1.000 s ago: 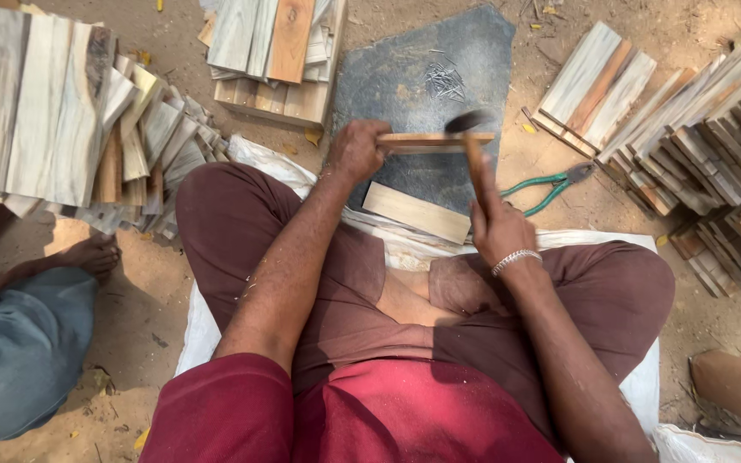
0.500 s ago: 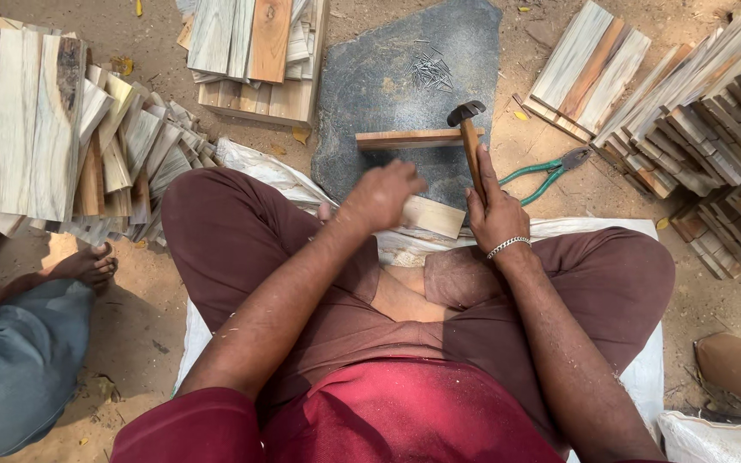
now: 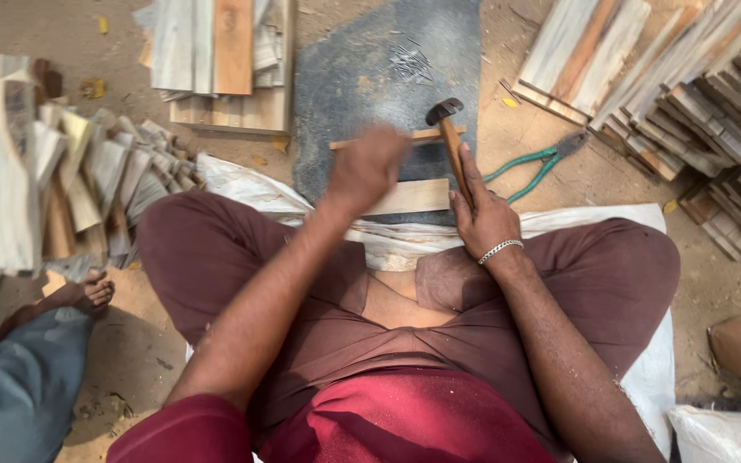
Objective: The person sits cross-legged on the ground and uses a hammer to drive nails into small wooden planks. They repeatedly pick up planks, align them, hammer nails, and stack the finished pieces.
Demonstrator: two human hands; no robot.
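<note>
I sit cross-legged on a white sack point(image 3: 246, 184) facing a dark stone slab point(image 3: 362, 81). My right hand point(image 3: 484, 219) grips the wooden handle of a hammer point(image 3: 449, 137), whose dark head points away from me over a thin wooden strip point(image 3: 433, 134) lying across the slab. My left hand point(image 3: 369, 167) is motion-blurred, with curled fingers, hovering between that strip and a wider pale wooden piece point(image 3: 412, 196) at the slab's near edge. Whether it holds anything is unclear. A small heap of nails point(image 3: 410, 62) lies at the slab's far end.
Green-handled pliers point(image 3: 535, 163) lie on the sandy ground right of the hammer. Stacks of cut wooden pieces stand at the left point(image 3: 10, 171), at the top point(image 3: 225, 60) and at the right point(image 3: 696, 94). Another person's bare foot point(image 3: 83, 296) and blue trouser leg point(image 3: 10, 394) are at lower left.
My left hand let go of the thin strip, dropped to the wider piece near my lap, and is now raised again, blurred. The hammer has stayed over the strip in my right hand.
</note>
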